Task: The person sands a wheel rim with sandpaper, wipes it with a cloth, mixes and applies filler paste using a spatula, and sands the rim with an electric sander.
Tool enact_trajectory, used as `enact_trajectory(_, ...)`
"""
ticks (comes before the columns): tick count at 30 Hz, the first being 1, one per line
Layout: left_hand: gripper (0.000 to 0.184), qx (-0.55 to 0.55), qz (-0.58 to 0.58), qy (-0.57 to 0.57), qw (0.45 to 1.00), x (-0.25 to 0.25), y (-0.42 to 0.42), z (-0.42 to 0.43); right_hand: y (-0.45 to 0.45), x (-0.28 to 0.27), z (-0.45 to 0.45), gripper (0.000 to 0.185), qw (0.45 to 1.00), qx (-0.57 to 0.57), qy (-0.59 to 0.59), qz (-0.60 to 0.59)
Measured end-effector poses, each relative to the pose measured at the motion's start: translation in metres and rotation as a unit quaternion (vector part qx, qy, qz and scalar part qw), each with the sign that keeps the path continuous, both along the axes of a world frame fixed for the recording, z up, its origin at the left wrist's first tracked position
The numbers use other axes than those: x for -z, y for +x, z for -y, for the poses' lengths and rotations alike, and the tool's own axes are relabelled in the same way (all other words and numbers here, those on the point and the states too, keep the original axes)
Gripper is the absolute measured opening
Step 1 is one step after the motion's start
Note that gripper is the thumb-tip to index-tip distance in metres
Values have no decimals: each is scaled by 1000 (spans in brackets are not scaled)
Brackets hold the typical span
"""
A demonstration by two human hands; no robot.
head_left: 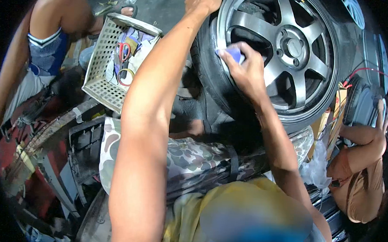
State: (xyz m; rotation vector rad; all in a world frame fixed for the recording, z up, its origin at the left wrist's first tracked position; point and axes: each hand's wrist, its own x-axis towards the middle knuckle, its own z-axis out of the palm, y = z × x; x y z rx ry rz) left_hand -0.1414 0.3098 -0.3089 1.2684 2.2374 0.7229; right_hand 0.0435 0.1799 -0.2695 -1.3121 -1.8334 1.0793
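Observation:
A grey multi-spoke wheel point(271, 71) with a black tyre point(209, 69) stands before me. My right hand point(248, 69) pinches a small purple-blue pad point(233, 54) and presses it to the rim's left edge. Up at the top edge of the view, my left hand point(204, 1) rests near the top left of the tyre. Its fingers are cut off by the frame, so their pose is hidden.
Left of my left arm is a white plastic basket point(92, 75) with red-handled scissors point(124, 52), a tape roll point(125, 77) and scraps. One person point(56, 11) is at the upper left, another point(360, 171) at the right. A clear plastic bag point(316, 167) lies near the tyre's lower right.

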Motion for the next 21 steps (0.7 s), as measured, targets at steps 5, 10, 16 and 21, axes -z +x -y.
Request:
enact_trajectory(5, 87, 5, 15, 2, 1000, 1, 1, 1, -19, -5, -31, 29, 994, 52, -92, 29)
enact_trajectory(10, 87, -2, 17, -14, 1000, 4, 5, 2, -3, 2, -5, 36, 996, 29, -79, 21)
enact_trajectory(16, 87, 2, 27, -10, 1000, -6, 0, 2, -4, 0, 5, 34, 999, 28, -32, 11)
enact_trajectory(21, 86, -5, 21, -1, 1000, -2, 3, 3, -23, -10, -23, 23, 995, 73, -66, 27)
